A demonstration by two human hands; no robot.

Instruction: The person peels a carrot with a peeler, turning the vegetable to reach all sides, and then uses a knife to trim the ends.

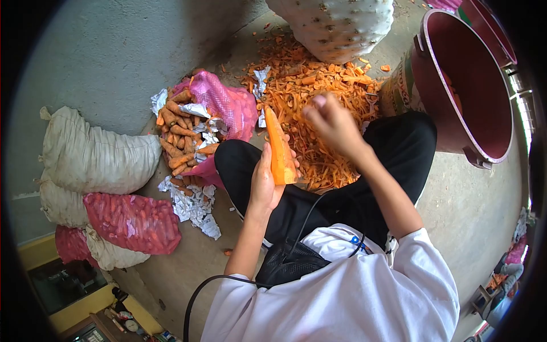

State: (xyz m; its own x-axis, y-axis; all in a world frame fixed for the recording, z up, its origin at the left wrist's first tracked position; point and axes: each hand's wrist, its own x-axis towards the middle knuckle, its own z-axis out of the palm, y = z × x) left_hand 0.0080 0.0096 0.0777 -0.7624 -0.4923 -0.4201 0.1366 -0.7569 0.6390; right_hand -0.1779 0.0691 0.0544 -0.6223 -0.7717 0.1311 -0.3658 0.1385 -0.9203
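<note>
My left hand (266, 179) is closed around a large peeled carrot (277, 149), its narrow end pointing away from me. To the right, my right hand (333, 121) is raised above the pile of orange peelings (319, 157), apart from the carrot. Its fingers are curled and somewhat blurred; whatever they grip is hidden. Unpeeled carrots (181, 134) spill with crumpled paper from a pink mesh sack (225, 105) beyond my left knee.
A deep maroon tub (476, 108) stands at the right, with some orange pieces inside. A bulging white sack (342, 28) sits behind the peelings. White sacks (102, 151) and a red mesh sack of carrots (132, 222) lie along the left wall. A black cable (196, 293) crosses near my lap.
</note>
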